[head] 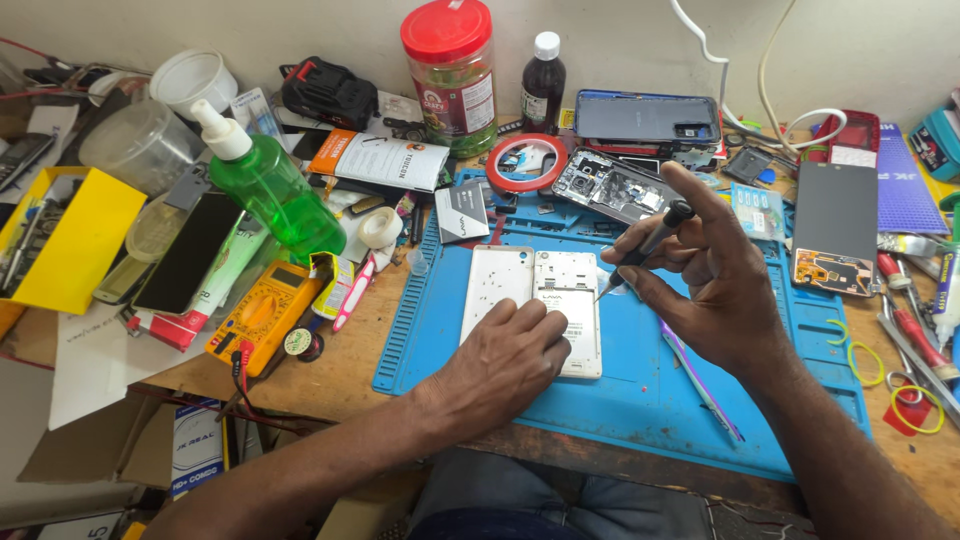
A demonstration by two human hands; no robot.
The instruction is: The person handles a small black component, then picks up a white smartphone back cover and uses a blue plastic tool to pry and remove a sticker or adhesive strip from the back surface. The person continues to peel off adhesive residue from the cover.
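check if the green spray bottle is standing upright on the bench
No, the green plastic spray bottle with the white nozzle lies tilted on its side among clutter, left of the blue work mat.

Bright, even light; soft short shadows; sharp centre, slight wide-angle bending at edges.

A white phone point(567, 300), opened with its back cover point(497, 280) laid just beside it, is held down on the blue work mat point(640, 390) by the left hand point(500, 360). A black-handled screwdriver point(645, 250) is gripped in the right hand point(710, 280), its tip set at the phone's upper right edge. A yellow multimeter point(262, 315) and a green pump bottle point(270, 185) are positioned left of the mat.
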